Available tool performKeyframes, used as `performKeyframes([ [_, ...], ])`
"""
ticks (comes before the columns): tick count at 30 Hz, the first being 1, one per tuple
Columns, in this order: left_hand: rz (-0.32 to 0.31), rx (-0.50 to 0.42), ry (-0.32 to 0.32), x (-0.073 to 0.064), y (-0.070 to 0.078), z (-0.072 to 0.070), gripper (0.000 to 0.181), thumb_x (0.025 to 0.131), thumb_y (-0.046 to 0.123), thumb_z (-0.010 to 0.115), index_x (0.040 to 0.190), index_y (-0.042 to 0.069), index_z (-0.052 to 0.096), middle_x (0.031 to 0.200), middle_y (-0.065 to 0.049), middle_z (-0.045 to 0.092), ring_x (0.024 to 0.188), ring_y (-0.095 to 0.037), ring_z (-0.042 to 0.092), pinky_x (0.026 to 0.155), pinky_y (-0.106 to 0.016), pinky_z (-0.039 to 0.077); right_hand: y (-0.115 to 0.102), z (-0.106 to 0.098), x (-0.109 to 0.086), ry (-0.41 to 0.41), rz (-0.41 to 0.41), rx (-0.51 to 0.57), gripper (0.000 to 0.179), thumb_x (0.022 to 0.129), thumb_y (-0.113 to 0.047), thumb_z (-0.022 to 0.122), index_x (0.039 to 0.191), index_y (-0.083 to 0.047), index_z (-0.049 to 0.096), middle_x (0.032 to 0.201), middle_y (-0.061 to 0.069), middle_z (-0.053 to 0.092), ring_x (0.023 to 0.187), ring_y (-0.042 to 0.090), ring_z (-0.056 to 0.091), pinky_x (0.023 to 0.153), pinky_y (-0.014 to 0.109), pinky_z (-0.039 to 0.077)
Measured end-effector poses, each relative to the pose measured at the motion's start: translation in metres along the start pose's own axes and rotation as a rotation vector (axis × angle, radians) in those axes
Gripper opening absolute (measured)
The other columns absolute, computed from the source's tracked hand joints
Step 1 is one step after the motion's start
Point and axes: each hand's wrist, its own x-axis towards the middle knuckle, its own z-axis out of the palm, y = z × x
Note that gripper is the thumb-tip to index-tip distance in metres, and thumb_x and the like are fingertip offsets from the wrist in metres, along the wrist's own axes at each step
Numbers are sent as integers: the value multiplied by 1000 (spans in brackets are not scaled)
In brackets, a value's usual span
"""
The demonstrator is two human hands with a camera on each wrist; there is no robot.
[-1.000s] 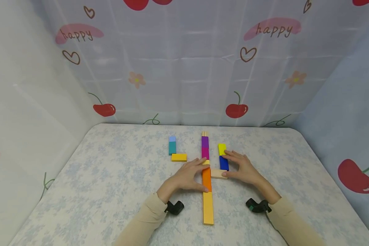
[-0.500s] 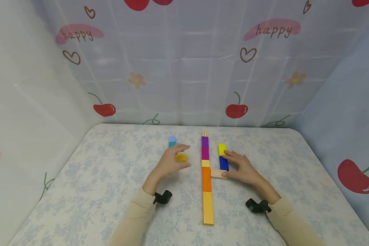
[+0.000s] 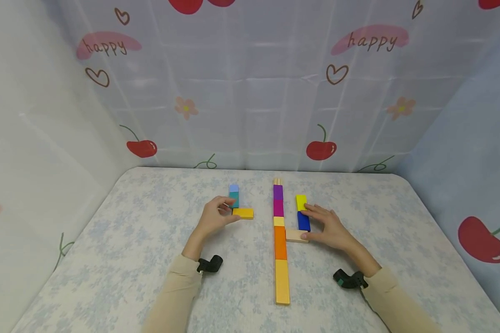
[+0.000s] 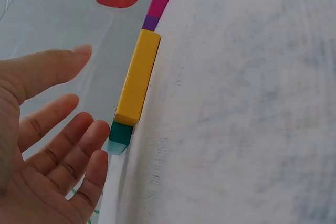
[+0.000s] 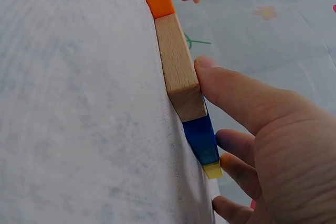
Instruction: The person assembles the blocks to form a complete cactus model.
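Observation:
My left hand (image 3: 214, 216) hovers at the left end of a golden-yellow block (image 3: 243, 213), its fingers relaxed and holding nothing. In the left wrist view the thumb and fingers (image 4: 79, 135) stand spread beside that block. Just behind it lie a teal block (image 3: 234, 199) and a light blue block (image 3: 234, 188) in line. My right hand (image 3: 328, 227) rests its thumb at the plain wooden block (image 3: 296, 236), with fingertips at the blue block (image 3: 303, 222) and yellow block (image 3: 301, 202). The wooden block's left end meets an orange block (image 3: 280, 243).
A straight row runs up the table (image 3: 121, 259): a long yellow-orange block (image 3: 282, 282), the orange one, a pale yellow block (image 3: 278, 221), magenta (image 3: 278, 208) and purple (image 3: 278, 192) blocks, then thin pale sticks (image 3: 277, 181). A printed curtain (image 3: 241, 83) hangs behind.
My left hand has let go of the central row and moved left, over to the golden-yellow and teal blocks. My right hand has stayed in place at the wooden, blue and yellow blocks.

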Motion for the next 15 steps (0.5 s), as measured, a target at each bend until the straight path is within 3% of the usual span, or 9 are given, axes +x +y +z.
performKeyframes([
  [8,-131,-34,19,1,-12,2,42,78,12,81,117,2,67,104,-14,67,90,-22,61,84,-35,51,0,0,0,2,-2,0,70,78,-36,81,137,-8,58,151,21,42,142,47,27,109,76,4],
  [15,-139,-25,28,2,-18,5,38,77,12,82,112,4,70,98,-12,68,87,-20,59,81,-32,50,2,1,0,10,-10,-2,69,77,-37,81,137,-9,58,151,21,43,142,46,28,109,77,5],
])
